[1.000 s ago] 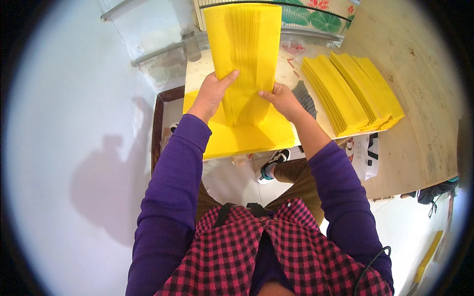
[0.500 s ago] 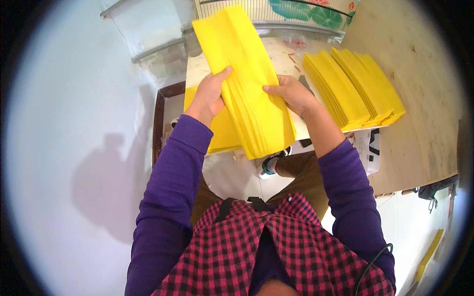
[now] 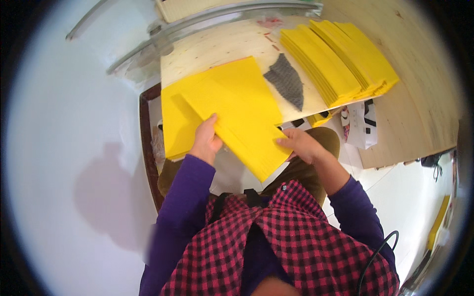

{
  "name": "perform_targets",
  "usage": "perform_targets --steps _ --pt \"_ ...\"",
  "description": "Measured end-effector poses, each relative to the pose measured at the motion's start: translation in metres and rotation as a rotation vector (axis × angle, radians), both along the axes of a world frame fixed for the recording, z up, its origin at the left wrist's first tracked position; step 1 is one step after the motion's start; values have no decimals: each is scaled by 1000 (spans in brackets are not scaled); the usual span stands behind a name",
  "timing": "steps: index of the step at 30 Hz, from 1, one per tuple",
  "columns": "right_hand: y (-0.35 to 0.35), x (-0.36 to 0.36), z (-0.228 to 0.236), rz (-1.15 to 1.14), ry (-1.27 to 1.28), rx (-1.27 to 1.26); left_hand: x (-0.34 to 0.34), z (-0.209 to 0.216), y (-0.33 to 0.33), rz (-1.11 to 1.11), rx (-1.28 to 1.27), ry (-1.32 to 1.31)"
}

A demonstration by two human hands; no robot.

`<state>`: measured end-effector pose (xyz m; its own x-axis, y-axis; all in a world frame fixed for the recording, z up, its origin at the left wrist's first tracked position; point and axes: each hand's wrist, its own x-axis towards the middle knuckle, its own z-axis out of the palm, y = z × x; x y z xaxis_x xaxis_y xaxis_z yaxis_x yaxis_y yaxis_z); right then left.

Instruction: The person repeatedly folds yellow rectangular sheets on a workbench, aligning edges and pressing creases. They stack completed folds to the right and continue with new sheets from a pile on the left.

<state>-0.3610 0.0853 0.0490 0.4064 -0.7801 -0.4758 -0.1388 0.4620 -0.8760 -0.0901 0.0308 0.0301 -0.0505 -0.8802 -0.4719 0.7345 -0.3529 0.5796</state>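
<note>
The left hand point(image 3: 207, 140) grips the left edge of a folded yellow bundle point(image 3: 242, 140), the right hand point(image 3: 301, 145) its four-o'clock corner; it slants over the bench's near edge. Should either grip loosen, its layers could fan out or slip floorward; rubbing might skew the flat yellow sheets point(image 3: 232, 76) beneath. From the bundle, the pale wooden bench point(image 3: 197, 54) bears grey cloth point(image 3: 286, 81) at one o'clock, yellow stacks point(image 3: 323, 61) at two; beyond, a white wall point(image 3: 59, 123) at nine.
</note>
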Motion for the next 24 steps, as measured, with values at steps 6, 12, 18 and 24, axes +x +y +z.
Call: perform_targets --steps 6,12,18,24 --pt "39 -23 17 -196 108 -162 -35 31 11 -40 -101 -20" --pt "31 -71 36 -513 83 -318 -102 67 -26 -159 -299 -4" --pt "6 -126 52 -766 98 -429 -186 87 -92 -294 -325 49" --pt "-38 -168 65 -884 253 -518 -248 82 -155 -376 -332 68"
